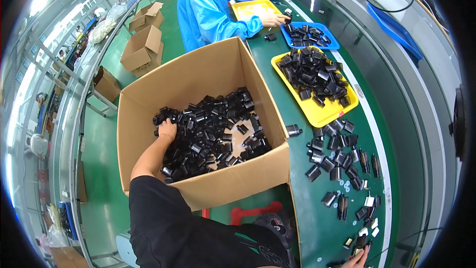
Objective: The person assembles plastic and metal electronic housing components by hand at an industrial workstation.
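My left arm reaches down into a large open cardboard box (238, 181) with a loose heap of small black plastic housings (201, 144) inside. Against the heap's left side, my left hand (167, 130) has its fingers curled over a black housing (161, 117); its fingertips are partly hidden. At the lower right, by the near end of the green bench (310, 208), my right hand (358, 259) pinches another black housing (361, 242), partly cut off by the picture's rim. Small white pieces (369, 201) and scattered black housings (337, 149) lie beyond that hand.
A yellow tray (317, 116) heaped with black housings stands on the bench, with a blue tray (334, 44) behind it. Across the box, a co-worker in a blue smock (206, 15) handles parts beside another yellow tray (238, 10). Open cartons (141, 52) stand on the floor at left.
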A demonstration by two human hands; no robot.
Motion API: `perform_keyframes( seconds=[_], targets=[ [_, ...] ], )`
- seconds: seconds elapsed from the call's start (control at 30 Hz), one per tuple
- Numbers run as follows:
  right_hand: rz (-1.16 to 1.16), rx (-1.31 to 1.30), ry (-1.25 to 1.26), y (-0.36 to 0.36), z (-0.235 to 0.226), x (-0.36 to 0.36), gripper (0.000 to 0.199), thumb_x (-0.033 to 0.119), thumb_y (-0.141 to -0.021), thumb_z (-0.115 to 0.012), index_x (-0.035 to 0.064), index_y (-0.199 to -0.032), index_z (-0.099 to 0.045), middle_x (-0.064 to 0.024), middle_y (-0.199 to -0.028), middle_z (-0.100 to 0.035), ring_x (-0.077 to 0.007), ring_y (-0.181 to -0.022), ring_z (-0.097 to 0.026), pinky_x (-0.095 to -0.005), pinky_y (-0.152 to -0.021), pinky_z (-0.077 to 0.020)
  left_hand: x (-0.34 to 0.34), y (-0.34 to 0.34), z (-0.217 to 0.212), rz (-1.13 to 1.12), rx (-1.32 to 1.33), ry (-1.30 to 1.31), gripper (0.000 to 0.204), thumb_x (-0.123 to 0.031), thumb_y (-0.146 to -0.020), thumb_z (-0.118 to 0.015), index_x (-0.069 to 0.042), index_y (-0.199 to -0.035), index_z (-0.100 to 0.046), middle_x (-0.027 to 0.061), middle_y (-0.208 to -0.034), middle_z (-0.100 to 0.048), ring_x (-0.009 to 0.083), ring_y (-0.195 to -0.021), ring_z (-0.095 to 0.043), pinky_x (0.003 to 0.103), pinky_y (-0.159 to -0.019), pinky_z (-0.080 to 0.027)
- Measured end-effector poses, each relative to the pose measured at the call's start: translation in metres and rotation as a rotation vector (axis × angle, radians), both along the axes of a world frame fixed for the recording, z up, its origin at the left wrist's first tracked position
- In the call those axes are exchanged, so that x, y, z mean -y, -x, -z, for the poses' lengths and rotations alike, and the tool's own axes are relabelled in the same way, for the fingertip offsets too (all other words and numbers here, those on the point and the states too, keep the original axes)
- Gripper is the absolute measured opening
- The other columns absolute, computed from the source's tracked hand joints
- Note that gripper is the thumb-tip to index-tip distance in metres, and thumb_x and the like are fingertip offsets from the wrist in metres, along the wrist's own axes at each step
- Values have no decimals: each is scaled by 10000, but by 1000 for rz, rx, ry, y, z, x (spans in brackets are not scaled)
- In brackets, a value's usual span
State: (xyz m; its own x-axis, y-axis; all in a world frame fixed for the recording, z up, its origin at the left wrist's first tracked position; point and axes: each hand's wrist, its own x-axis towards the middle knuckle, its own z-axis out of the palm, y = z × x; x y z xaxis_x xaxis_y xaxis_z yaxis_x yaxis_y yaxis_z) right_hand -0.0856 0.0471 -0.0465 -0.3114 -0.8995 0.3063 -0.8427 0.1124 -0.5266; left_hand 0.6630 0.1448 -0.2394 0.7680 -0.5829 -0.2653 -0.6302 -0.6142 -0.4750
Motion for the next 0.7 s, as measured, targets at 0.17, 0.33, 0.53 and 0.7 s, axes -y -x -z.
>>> perform_keyframes(
  seconds=[0.17,0.33,0.53,0.7],
  targets=[
    [21,82,53,29,14,-14,303,194,-935,-495,-17,-1125,-599,-179,-1059,-635,-281,-891,-613,-351,-777,-485,38,40,-49,181,-156,182,348,-189,-775,-621,-138,-1119,-613,157,-1166,-488,320,-1075,-520,421,-856,-487],
    [182,399,6,73,19,-24,275,186,-948,-494,61,-1164,-609,7,-841,-588,-37,-671,-477,-187,-546,-428,58,105,-174,507,-286,623,506,-78,-614,-688,-15,-1107,-592,195,-1094,-588,343,-1058,-539,390,-943,-424],
    [47,378,-61,91,21,5,248,136,-915,-534,26,-1119,-624,-59,-885,-636,-86,-715,-512,-224,-640,-417,71,285,-263,573,-473,1334,492,41,-654,-616,-37,-1140,-595,74,-1046,-540,152,-881,-578,268,-761,-499],
    [-22,246,-77,118,26,-4,262,129,-919,-512,19,-1133,-615,-48,-783,-591,-102,-648,-473,-250,-586,-394,136,445,-271,746,-587,1291,551,-64,-536,-694,-109,-1084,-651,88,-939,-495,213,-852,-535,315,-740,-460]
  ],
)
